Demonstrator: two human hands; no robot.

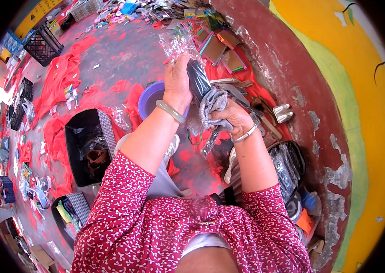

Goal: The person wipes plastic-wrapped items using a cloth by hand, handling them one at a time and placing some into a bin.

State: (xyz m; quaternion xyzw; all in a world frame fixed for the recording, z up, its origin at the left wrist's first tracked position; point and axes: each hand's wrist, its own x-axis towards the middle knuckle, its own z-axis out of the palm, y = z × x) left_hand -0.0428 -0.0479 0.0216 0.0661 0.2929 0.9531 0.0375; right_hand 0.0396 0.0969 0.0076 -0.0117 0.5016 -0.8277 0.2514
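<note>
My left hand (pixel 177 82) grips a long dark flat object (pixel 198 79) that sits inside a clear plastic sleeve (pixel 178 42); the sleeve's loose end sticks up above my fingers. My right hand (pixel 231 117) is closed on a crumpled grey cloth (pixel 213 103) wrapped around the object's lower end. Both hands are raised in front of me, almost touching. A pale bangle is on my left wrist, and a silver bracelet on my right.
Under my hands stands a purple plastic basin (pixel 149 101). A black bin with a checked cloth (pixel 85 141) is at the left, a black crate (pixel 42 45) far left. Red cloth scraps litter the grey floor. Framed mirrors (pixel 222 48) lean by the red wall base.
</note>
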